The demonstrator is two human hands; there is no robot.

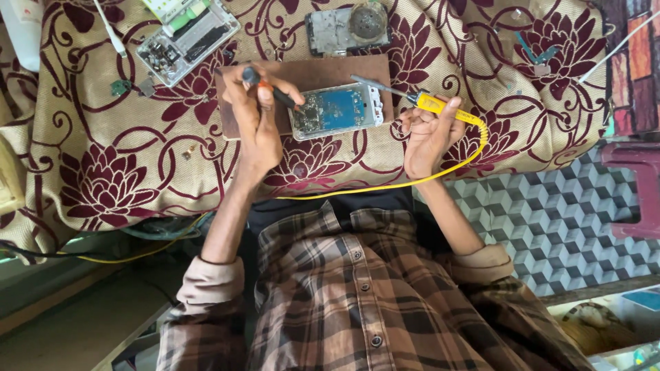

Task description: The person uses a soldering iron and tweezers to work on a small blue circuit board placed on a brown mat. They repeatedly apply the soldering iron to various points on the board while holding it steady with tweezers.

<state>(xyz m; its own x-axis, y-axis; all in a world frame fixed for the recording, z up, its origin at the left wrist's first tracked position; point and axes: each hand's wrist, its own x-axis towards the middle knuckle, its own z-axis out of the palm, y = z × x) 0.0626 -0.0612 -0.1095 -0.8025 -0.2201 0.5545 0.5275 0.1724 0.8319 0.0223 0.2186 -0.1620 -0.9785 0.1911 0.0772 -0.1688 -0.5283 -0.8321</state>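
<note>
An opened phone with a blue board inside lies on a brown wooden board. My left hand grips a dark-handled screwdriver whose tip touches the left end of the phone's circuitry. To the right of the phone, my right hand holds a yellow soldering iron. Its metal tip points left, over the phone's upper right corner. A yellow cable runs from the iron and curves below my hand.
A cream cloth with maroon flowers covers the work surface. Another opened device lies at the top left and a third one at the top middle. Small loose parts lie nearby. A pink stool stands at the right.
</note>
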